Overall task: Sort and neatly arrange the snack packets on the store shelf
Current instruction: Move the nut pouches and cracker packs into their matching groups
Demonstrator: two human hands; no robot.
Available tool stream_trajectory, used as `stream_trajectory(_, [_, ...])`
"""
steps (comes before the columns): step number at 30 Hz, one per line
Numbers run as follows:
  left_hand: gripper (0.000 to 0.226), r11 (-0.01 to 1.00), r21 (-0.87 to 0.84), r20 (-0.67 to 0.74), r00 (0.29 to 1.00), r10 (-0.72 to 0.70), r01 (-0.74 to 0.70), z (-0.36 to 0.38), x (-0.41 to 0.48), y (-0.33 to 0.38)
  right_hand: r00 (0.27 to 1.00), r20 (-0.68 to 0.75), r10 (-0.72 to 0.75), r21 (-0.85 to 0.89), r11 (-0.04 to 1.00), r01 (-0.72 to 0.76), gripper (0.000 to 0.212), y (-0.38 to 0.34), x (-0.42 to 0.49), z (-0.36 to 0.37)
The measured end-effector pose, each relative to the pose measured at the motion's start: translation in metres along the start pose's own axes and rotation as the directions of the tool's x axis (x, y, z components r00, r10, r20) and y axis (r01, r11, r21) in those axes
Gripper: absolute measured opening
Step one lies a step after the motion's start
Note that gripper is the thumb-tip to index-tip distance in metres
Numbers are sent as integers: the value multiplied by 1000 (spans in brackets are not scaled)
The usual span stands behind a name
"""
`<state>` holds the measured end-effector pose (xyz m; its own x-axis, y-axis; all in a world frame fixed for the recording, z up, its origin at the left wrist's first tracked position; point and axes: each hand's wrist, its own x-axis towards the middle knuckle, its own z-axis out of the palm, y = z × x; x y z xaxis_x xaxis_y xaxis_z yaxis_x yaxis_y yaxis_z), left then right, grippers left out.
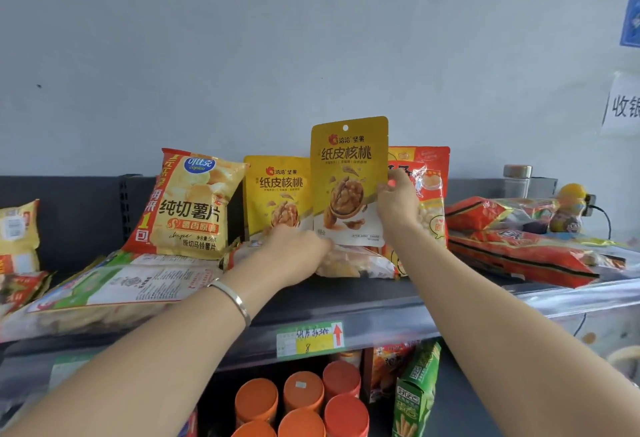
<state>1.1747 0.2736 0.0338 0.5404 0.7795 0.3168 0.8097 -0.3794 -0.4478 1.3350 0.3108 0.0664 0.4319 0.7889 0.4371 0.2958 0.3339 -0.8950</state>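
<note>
Head view of the top store shelf [363, 301] against a pale wall. The right hand [398, 206] grasps a yellow walnut pouch [348, 173] by its right edge, thumb on the printed front and the other fingers hidden behind; the pouch is upright and raised, its top edge standing above every neighbouring packet. The left hand [296, 253], with a silver bangle [232, 298] on its wrist, reaches palm-down under the pouch's lower left corner and rests on a clear packet of pale snacks [353, 263] lying flat on the shelf; whether this grip is clenched on that packet cannot be told. A second yellow walnut pouch [277, 194] stands just left of the raised one, partly overlapped by it. Further left, a potato chip bag [190, 204] leans upright on a large flat packet with a green and white back label [114, 284]. Directly behind the right hand stands a red packet with a clear window [429, 194]. To the right, long red packets [519, 253] lie flat in a loose pile. A green and yellow price tag [310, 339] is fixed to the shelf's front rail. On the shelf below stand orange-lidded canisters [301, 398] beside a green snack box [415, 388].
</note>
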Motion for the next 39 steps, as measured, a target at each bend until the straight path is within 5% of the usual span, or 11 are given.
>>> stream_trajectory(11, [34,910,-306,-149,929,-338,281,-28,-20,-18,998,19,-63,129,990,60,25,-16,10,-27])
stream_trajectory(21, [32,592,-710,-218,681,-699,381,-28,-41,-27,992,-122,23,273,962,11,21,-26,10,-51])
stream_trajectory(26, [34,538,-764,-227,632,-741,357,-34,-38,-23,984,-177,-2,268,962,50,21,-27,11,-55])
stream_trajectory(39, [34,348,-855,-232,318,-919,384,-36,-31,-36,947,-322,4,287,953,94,21,-30,23,-61])
